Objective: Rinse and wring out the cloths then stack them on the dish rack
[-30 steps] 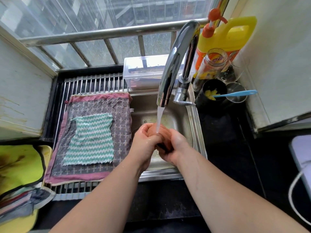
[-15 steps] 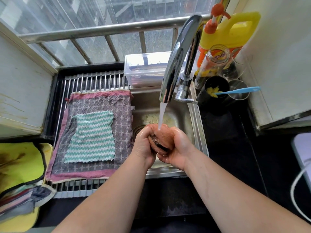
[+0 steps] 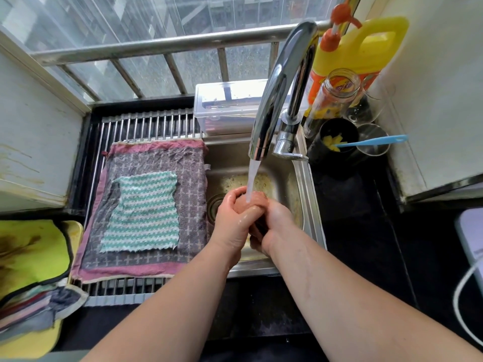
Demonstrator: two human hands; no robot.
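Centre frame, over the sink [image 3: 285,176], the left hand [image 3: 231,223] and right hand [image 3: 278,220] press together, fingers curled round a balled reddish cloth [image 3: 260,199] — faucet [image 3: 282,87] water falls on it. Further left, a teal striped cloth [image 3: 143,212] lies on a purple towel [image 3: 156,163] spread over the dish rack [image 3: 146,121].

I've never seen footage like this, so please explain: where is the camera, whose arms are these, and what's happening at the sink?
No machine: a person wears a camera on the head, looking down at their arms. The left hand and right hand grip a bunched reddish-brown cloth under water from the curved chrome tap, over the steel sink. Beside it, on the metal-bar dish rack, a grey cloth with pink border lies flat, a teal-and-white zigzag cloth on top.
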